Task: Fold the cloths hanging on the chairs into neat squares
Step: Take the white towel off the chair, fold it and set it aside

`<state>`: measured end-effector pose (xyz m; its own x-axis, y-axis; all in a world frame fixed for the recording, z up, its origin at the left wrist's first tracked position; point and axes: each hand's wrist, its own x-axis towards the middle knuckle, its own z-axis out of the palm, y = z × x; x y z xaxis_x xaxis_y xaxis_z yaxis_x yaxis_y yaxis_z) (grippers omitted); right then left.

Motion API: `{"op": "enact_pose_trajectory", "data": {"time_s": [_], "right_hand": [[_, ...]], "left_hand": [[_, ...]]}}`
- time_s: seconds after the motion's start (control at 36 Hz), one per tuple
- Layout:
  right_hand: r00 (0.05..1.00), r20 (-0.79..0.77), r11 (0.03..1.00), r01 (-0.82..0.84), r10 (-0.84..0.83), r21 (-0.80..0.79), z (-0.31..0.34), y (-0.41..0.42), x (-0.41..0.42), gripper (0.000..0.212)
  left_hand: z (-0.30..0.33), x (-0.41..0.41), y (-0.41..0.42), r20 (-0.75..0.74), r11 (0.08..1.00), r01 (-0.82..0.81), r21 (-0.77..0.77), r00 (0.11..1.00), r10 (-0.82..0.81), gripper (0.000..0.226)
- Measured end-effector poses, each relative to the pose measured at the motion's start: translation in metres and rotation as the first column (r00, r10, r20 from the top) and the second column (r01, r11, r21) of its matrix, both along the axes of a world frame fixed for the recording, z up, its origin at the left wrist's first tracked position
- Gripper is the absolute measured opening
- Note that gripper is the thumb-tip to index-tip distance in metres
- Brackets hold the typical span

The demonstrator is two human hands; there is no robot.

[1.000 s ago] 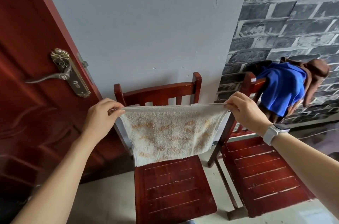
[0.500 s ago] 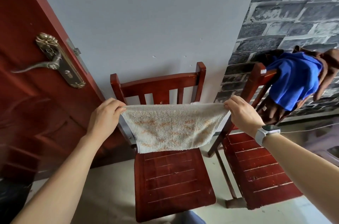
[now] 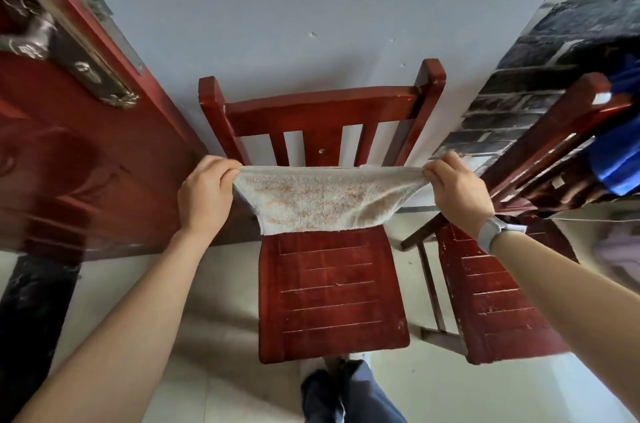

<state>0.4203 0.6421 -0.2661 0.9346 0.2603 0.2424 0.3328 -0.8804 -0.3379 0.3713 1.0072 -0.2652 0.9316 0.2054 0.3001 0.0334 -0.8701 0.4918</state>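
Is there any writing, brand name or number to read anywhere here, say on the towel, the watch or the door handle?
None can be read.
Cream terry towel with orange marks: no label shows.
Grey wristwatch: its face is turned away.
Ornate brass door-handle plate: only relief pattern, blurred.

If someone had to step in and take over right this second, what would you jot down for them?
Left hand: pinches the left top corner of the beige towel.
Right hand: pinches the right top corner, same grip.
The towel hangs stretched between both hands, over the seat of the middle chair, apparently folded once.
A blue cloth and something brown are draped on the right chair, untouched.
Left: finish folding the towel square and set it down, then fold the others.
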Motion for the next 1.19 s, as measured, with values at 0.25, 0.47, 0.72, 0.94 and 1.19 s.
{"op": "enact_pose_trajectory", "data": {"time_s": [0.25, 0.47, 0.72, 0.94, 1.19], "right_hand": [[0.995, -0.092, 0.999, -0.047, 0.045, -0.016, -0.069, -0.01, -0.052, 0.014], [0.906, -0.42, 0.989, -0.1, 0.045, -0.11, -0.165, -0.029, -0.142, 0.012], [0.723, -0.691, 0.937, -0.237, -0.006, -0.255, -0.257, -0.044, -0.24, 0.024], [0.565, -0.812, 0.918, -0.228, -0.146, -0.323, -0.279, -0.044, -0.274, 0.023], [0.592, -0.761, 0.951, 0.291, -0.266, -0.106, -0.278, -0.034, -0.237, 0.01]], "left_hand": [[-0.08, -0.068, 0.006, -0.082, 0.996, 0.071, -0.047, 0.994, -0.074, 0.014], [-0.182, -0.158, -0.005, -0.367, 0.988, 0.15, -0.041, 0.917, -0.154, 0.013], [-0.272, -0.24, -0.023, -0.668, 0.908, 0.416, -0.046, 0.663, -0.338, 0.018], [-0.296, -0.257, -0.033, -0.807, 0.927, 0.323, -0.189, 0.486, -0.334, 0.014], [-0.282, -0.208, -0.031, -0.748, 0.944, -0.029, -0.328, 0.619, -0.24, 0.013]]}}
